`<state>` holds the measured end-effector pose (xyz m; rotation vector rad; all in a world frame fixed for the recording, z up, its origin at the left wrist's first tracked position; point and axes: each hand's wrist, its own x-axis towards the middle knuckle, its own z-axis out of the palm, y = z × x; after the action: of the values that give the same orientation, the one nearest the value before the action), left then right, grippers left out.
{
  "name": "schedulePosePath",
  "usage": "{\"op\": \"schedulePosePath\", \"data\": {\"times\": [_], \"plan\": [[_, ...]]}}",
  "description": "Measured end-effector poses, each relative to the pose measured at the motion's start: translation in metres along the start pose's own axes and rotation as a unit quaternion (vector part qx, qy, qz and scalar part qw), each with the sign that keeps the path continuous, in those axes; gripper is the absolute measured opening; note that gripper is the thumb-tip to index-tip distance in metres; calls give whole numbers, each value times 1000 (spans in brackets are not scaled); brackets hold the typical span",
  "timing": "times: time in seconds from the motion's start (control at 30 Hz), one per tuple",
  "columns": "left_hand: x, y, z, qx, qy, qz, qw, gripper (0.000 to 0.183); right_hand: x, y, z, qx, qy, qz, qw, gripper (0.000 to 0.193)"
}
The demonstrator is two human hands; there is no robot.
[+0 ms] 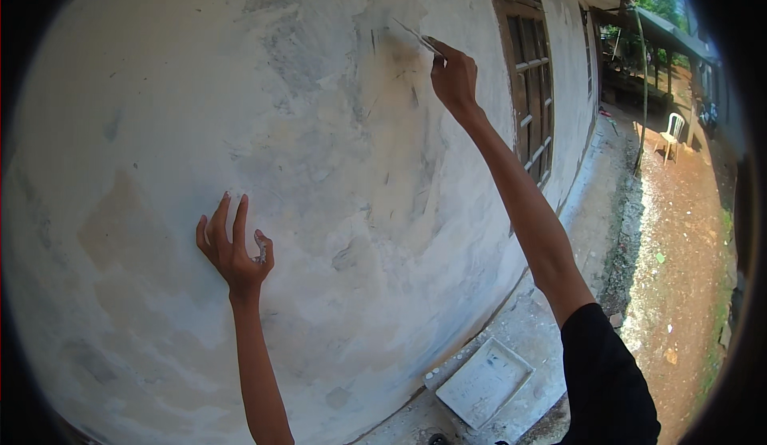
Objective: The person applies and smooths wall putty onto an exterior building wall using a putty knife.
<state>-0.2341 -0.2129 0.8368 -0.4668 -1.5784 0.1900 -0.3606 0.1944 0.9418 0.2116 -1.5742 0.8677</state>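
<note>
Thin tool (426, 41) is up high by the wall (200, 77), far end of our reach, held in our R hand (455, 81). Long axis runs on a slant: tip points up & L, handle end goes down & R into our fist. We see it nearly edge-on, so can't tell blade width; can't tell if tip touches wall either. Our R fingers are closed round the handle & hide most of it.

Our L hand (233, 257) is lower & well to the L, fingers spread wide, palm toward wall. Greyish-white stuff sits by the thumb; smear or small lump, can't tell. Contact w/ wall also unclear.

Btwn hands, a tall beige patch (395, 133) runs down from nr the tool, w/ dark streaks; grey smears around it. R forearm (523, 201) cuts across our view of wall, just L of the window (534, 85) w/ brown wooden frame. Black sleeve (603, 373), near R, blocks part of the walkway.

Near, at wall's foot: white rect. tray (483, 385), smeared inside. Farther R: dirt path (679, 261), thin upright pole (642, 93), white chair (673, 131), roof (675, 36) beyond.
</note>
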Motion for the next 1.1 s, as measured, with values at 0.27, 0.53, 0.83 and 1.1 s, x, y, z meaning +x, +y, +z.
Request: {"op": "schedulePosePath", "data": {"times": [0.27,0.53,0.83,1.1], "plan": [[-2,-4,-1,8,-3,2,1000,54,-47,59,49,-52,-26,-189,980,48],[-1,-4,-3,9,1,10,1000,53,-313,105,-42,-8,-334,-125,934,47],[-2,-5,-2,14,-1,6,1000,53,-112,45,5,44,-304,-141,941,20],[-1,-1,1,13,3,6,1000,54,111,-10,12,39,57,-213,975,21]]}}
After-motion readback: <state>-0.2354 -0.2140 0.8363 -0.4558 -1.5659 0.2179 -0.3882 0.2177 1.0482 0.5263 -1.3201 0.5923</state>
